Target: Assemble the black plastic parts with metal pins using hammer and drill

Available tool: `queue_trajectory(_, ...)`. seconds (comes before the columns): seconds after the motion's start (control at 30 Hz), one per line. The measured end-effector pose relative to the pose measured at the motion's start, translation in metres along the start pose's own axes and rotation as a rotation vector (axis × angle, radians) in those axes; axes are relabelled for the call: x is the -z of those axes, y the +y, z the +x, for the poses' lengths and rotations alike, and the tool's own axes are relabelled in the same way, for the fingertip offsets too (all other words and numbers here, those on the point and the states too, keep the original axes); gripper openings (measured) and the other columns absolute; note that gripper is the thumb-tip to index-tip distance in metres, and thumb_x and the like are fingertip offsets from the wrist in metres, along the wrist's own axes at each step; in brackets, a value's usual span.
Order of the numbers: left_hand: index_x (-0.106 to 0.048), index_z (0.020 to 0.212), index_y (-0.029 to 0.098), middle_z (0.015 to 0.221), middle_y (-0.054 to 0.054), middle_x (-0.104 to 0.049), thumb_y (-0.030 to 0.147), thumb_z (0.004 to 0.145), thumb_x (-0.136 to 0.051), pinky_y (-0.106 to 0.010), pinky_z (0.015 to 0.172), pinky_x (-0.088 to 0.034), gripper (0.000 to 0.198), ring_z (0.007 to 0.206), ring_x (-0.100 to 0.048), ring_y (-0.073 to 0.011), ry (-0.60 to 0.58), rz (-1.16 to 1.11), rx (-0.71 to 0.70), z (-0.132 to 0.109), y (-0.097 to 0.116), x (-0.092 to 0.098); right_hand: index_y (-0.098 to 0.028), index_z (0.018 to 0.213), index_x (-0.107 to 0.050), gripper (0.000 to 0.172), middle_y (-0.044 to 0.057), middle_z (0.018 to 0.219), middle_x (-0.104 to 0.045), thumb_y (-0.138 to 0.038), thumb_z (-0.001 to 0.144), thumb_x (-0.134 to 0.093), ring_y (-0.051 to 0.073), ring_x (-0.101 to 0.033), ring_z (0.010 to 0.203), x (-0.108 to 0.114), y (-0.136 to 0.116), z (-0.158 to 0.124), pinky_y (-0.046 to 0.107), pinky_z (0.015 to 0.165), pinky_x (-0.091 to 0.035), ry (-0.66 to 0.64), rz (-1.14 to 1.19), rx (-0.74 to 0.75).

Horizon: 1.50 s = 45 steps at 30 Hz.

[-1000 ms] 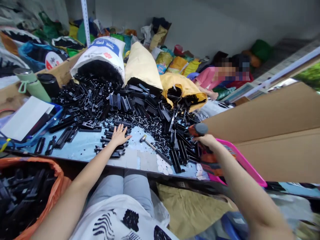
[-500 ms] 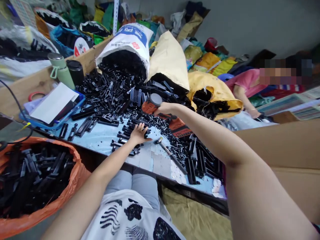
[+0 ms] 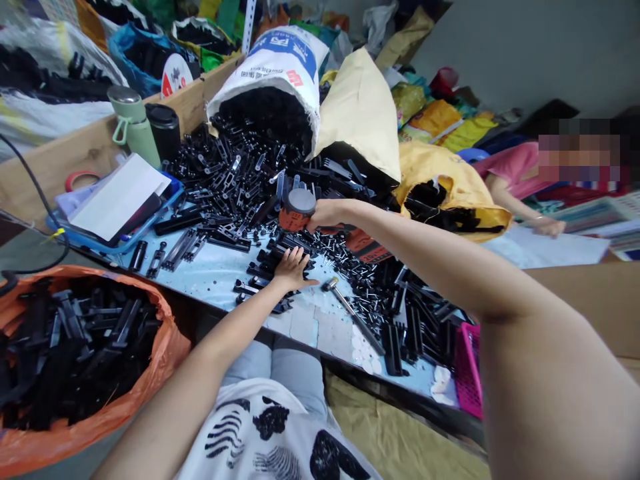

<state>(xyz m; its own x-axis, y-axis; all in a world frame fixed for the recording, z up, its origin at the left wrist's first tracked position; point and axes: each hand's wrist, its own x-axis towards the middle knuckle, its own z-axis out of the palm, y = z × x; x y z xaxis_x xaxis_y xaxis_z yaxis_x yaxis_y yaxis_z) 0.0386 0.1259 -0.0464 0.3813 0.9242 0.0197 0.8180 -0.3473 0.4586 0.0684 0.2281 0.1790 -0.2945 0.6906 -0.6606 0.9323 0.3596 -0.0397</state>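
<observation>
My right hand (image 3: 327,215) is closed round the handle of an orange and black cordless drill (image 3: 369,247). Its round grey end faces up, and its tip is hidden from me. Just nearer to me, my left hand (image 3: 294,268) lies with fingers spread on a row of black plastic parts (image 3: 260,272). Whether those fingers pinch any single part I cannot tell. Loose screws (image 3: 367,292) are heaped to the right of both hands. A hammer (image 3: 355,317) lies on the blue tabletop between my left hand and the screws.
Black parts spill from a white sack (image 3: 285,67) behind the drill. A blue tray (image 3: 117,245), a green flask (image 3: 135,127) and an orange sack (image 3: 170,347) of parts stand left. A pink basket (image 3: 467,367) sits right; beyond is a co-worker's arm (image 3: 515,203).
My view has swung slightly, so the scene sits further right. The drill has moved left over the row of parts, nearer my left hand. The co-worker's hand has shifted right.
</observation>
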Motion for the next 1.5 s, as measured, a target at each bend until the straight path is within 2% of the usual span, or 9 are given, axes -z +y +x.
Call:
queue_trajectory(0.13,-0.034,0.14,0.012,0.15,-0.015,-0.022,0.075,0.075,-0.036,-0.045,0.114,-0.007,0.09,0.139,-0.014,-0.0296,0.059,-0.006,-0.016,-0.001,0.0,0.001,-0.011,0.078,-0.064,0.018,0.002,0.06,-0.056,-0.026,0.067,-0.065,0.013,-0.053,0.057,-0.009,-0.006,-0.007,0.023,0.05,-0.041,-0.045,-0.001,0.025)
queue_trajectory(0.33,-0.035,0.139,0.012,0.15,-0.014,-0.023,0.077,0.075,-0.035,-0.045,0.114,-0.008,0.092,0.14,-0.015,-0.0288,0.046,0.001,0.003,-0.003,0.003,0.007,-0.009,0.077,-0.063,0.019,0.003,0.06,-0.056,-0.025,0.066,-0.064,0.015,-0.053,0.058,-0.014,-0.021,-0.015,0.025,0.053,-0.041,-0.048,-0.123,0.0)
queue_trajectory(0.53,-0.033,0.14,0.009,0.15,-0.016,-0.022,0.077,0.078,-0.024,-0.046,0.114,-0.009,0.093,0.14,-0.015,-0.029,0.03,0.004,0.033,-0.038,0.011,0.014,-0.011,0.067,-0.062,0.013,0.002,0.054,-0.055,-0.024,0.064,-0.06,0.013,-0.051,0.053,-0.023,-0.028,-0.042,0.024,0.049,-0.04,-0.09,-0.097,0.091)
queue_trajectory(0.67,-0.03,0.141,0.007,0.15,-0.016,-0.023,0.076,0.079,-0.023,-0.046,0.114,-0.007,0.094,0.14,-0.014,-0.0293,0.044,0.029,0.026,-0.056,0.012,0.016,-0.012,0.066,-0.061,0.012,0.001,0.052,-0.054,-0.024,0.063,-0.06,0.013,-0.052,0.052,-0.03,-0.033,-0.046,0.023,0.048,-0.04,-0.12,-0.025,0.112)
queue_trajectory(0.87,-0.029,0.142,0.011,0.149,-0.012,-0.026,0.078,0.077,-0.027,-0.048,0.114,-0.009,0.093,0.14,-0.011,-0.0314,0.03,0.04,0.001,-0.055,0.014,0.017,-0.011,0.065,-0.062,0.012,0.003,0.054,-0.055,-0.022,0.062,-0.06,0.014,-0.052,0.053,-0.039,-0.038,-0.036,0.024,0.047,-0.038,-0.114,-0.074,0.114)
queue_trajectory(1.0,-0.03,0.142,0.013,0.148,-0.012,-0.029,0.077,0.078,-0.025,-0.049,0.113,-0.01,0.09,0.14,-0.014,-0.0314,0.055,0.04,0.02,-0.058,0.015,0.016,-0.012,0.067,-0.064,0.014,0.004,0.056,-0.056,-0.025,0.063,-0.062,0.016,-0.055,0.058,-0.043,-0.047,-0.054,0.025,0.051,-0.04,-0.071,-0.114,0.141)
queue_trajectory(1.13,-0.028,0.143,0.011,0.149,-0.013,-0.028,0.079,0.076,-0.024,-0.047,0.113,-0.011,0.096,0.139,-0.017,-0.0317,-0.025,0.035,0.029,-0.056,0.013,0.015,-0.011,0.07,-0.065,0.016,0.002,0.052,-0.054,-0.026,0.064,-0.061,0.015,-0.054,0.058,-0.048,-0.063,-0.077,0.024,0.052,-0.039,-0.08,-0.105,0.158)
queue_trajectory(1.33,-0.022,0.145,0.013,0.148,-0.012,-0.029,0.08,0.075,-0.022,-0.047,0.112,-0.015,0.097,0.138,-0.02,-0.0319,-0.05,-0.005,0.04,-0.05,0.012,0.016,-0.011,0.071,-0.063,0.012,0.001,0.053,-0.053,-0.018,0.061,-0.062,0.015,-0.054,0.055,-0.055,-0.079,-0.074,0.025,0.05,-0.039,-0.096,-0.149,0.162)
queue_trajectory(1.5,-0.027,0.143,0.012,0.149,-0.014,-0.026,0.078,0.078,-0.019,-0.049,0.112,-0.011,0.093,0.138,-0.018,-0.0315,-0.064,-0.006,0.036,-0.075,0.012,0.023,-0.012,0.073,-0.065,0.014,0.002,0.057,-0.056,-0.02,0.062,-0.062,0.016,-0.056,0.058,-0.06,-0.082,-0.079,0.026,0.052,-0.04,-0.054,-0.153,0.202)
